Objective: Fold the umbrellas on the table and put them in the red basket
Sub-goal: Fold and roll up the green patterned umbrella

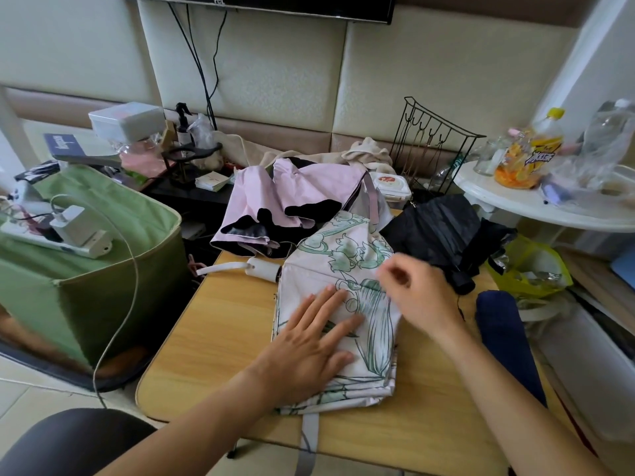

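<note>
From the head camera, a person is leaning over a wooden bench (213, 338) where a white umbrella with a green leaf print (347, 266) is lying partly flattened, its folds stacked toward the near edge. The left hand (309, 341) is pressing down flat on the fabric, fingers straight and spread. The right hand (415, 290) is hovering over the umbrella's right side with its fingers curled; it is blurred, so whether it is pinching the cloth cannot be told. The umbrella's white handle (264, 269) is sticking out to the left, with a white strap trailing from it. A grey closing strap (309, 438) is hanging off the near edge of the bench.

Behind the printed umbrella, a pink umbrella with a black lining (275, 201) is lying crumpled, and to the right a black umbrella (443, 228) is resting at the bench's far corner. A green fabric bin (103, 286) is standing left of the bench, and a round white side table (515, 197) holding bottles is standing at the right.
</note>
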